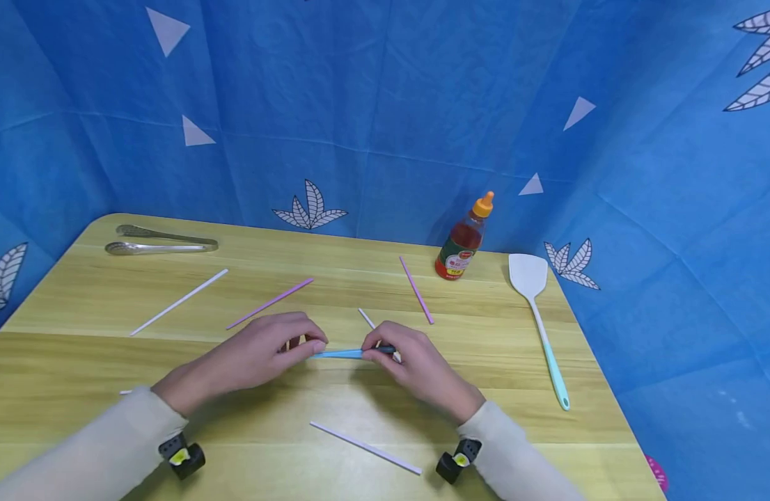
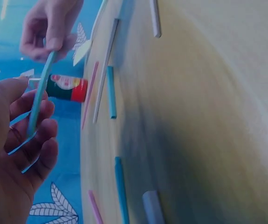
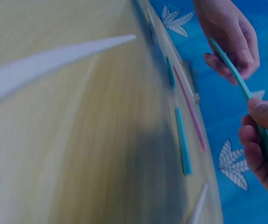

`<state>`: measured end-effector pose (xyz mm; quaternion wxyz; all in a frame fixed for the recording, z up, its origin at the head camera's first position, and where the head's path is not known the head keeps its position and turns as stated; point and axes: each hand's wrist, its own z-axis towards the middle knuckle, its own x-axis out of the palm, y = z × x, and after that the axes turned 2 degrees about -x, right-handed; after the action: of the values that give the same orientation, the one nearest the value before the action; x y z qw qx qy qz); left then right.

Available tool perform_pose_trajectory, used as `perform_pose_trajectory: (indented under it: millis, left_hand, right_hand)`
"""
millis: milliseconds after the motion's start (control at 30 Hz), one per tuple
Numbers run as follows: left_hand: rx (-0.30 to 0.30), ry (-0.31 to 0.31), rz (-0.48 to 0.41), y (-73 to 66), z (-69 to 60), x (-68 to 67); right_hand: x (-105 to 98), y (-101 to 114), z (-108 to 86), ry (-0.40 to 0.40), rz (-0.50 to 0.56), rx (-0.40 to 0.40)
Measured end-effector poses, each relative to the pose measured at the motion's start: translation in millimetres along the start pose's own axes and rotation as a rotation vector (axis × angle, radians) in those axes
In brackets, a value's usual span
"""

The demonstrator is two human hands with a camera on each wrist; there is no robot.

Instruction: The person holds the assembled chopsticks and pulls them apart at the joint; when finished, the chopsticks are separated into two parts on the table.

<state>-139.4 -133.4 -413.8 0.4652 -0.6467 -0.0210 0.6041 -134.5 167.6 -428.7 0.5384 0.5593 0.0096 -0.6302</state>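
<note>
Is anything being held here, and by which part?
A blue straw: the right hand pinches it near one end. The left hand is at the other; its grip is unclear.

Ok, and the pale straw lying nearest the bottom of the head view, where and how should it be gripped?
Pinch the pale straw at its middle, probably best from straight above, squeezing across its long sides: it lies flat on the table, thin and straight, leaving little room to get underneath.
</note>
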Motion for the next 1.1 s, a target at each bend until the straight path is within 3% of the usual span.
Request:
perform_pose_trajectory:
  millis: [233, 433, 600, 833, 1100]
  left_hand:
    - [-0.009, 0.027, 0.023, -1.0, -3.9, 9.0]
    - [-0.008, -0.045, 0.020, 0.0, -8.0, 18.2]
    - [0.012, -0.112, 0.035, -1.7, -11.4, 25.0]
    - [0.014, -0.130, 0.088, -4.9, -16.9, 26.4]
    - [0.128, -0.203, 0.106, -2.7, -21.2, 25.5]
  right_hand:
    - [15, 6, 8.2, -0.004, 0.010, -0.002]
    - [24, 10, 11.4, 0.016, 0.015, 0.047]
    - [27, 14, 14.8, 0.033, 0.006, 0.039]
    - [28, 18, 16.2, 0.033, -0.011, 0.042]
    - [27, 18, 14.1, 0.035, -0.060, -0.020]
